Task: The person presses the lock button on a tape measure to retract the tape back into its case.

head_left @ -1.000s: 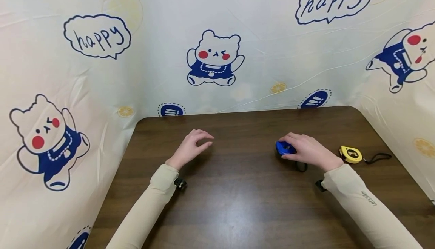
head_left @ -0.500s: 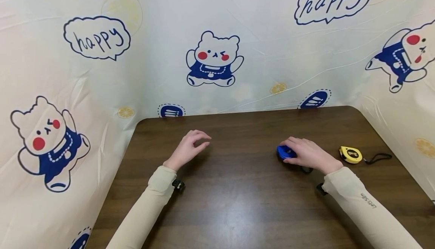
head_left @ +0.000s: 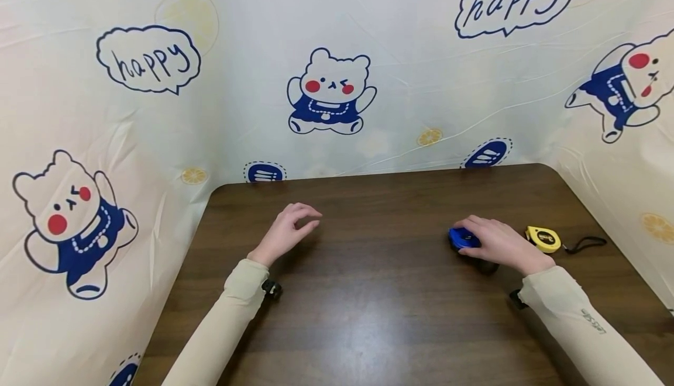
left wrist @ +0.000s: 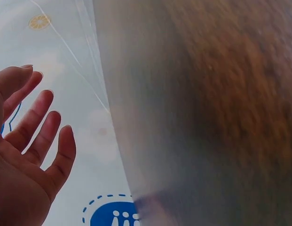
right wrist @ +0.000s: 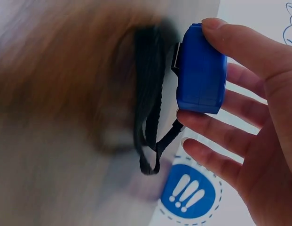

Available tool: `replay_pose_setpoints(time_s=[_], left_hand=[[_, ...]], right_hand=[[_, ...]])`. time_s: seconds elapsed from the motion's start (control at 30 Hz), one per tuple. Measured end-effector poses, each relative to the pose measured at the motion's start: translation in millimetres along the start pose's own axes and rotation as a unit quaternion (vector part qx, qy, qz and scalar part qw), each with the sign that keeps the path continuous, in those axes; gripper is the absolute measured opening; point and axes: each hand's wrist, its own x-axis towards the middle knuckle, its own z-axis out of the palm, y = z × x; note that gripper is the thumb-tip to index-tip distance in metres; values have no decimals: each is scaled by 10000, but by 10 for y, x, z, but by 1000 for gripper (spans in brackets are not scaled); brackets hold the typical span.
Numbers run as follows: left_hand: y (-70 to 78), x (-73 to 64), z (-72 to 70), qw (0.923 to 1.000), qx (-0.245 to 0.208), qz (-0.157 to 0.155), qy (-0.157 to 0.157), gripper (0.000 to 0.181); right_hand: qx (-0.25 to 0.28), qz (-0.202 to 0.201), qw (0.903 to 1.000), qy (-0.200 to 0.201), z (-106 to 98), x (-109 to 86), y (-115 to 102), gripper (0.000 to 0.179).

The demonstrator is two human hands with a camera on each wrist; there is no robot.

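Note:
My right hand point(head_left: 500, 244) grips a blue tape measure point(head_left: 463, 238) between thumb and fingers at the right of the table. In the right wrist view the blue case point(right wrist: 201, 70) is pinched by the thumb on top and fingertips below, and its black wrist strap point(right wrist: 148, 94) hangs in a loop. To the right of that hand lies a yellow tape measure point(head_left: 544, 240) with a black cord point(head_left: 585, 244). My left hand point(head_left: 286, 231) hovers at the left of the table, fingers loosely bent, holding nothing; the left wrist view shows its fingers point(left wrist: 66, 150) apart.
The brown wooden table point(head_left: 358, 292) reaches back to a printed curtain point(head_left: 411, 82) with bears and "happy" clouds. The curtain also hangs along the left and right sides. Dark wrist-worn cameras point(head_left: 272, 289) sit under the sleeves.
My right hand has moved to the right with the blue tape measure, closer to the yellow one. My left hand has drifted slightly left and toward me.

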Motion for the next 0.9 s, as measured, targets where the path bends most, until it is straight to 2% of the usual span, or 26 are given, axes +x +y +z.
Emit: replay_pose_setpoints(time_s=[0.23, 0.47, 0.73, 0.9], left_hand=[[-68, -62, -64, 10000, 33, -78, 46, 23], [-98, -156, -109, 9996, 156, -229, -80, 25], [-23, -277, -126, 9982, 509, -296, -63, 26], [51, -362, -156, 9949, 915, -414, -12, 27]], right_hand=[[225, 140, 9995, -193, -4, -43, 29, 56], [315, 208, 9989, -293, 20, -51, 35, 56], [512, 178, 9983, 192, -49, -138, 68, 52], [263, 201, 9977, 598, -139, -202, 38, 45]])
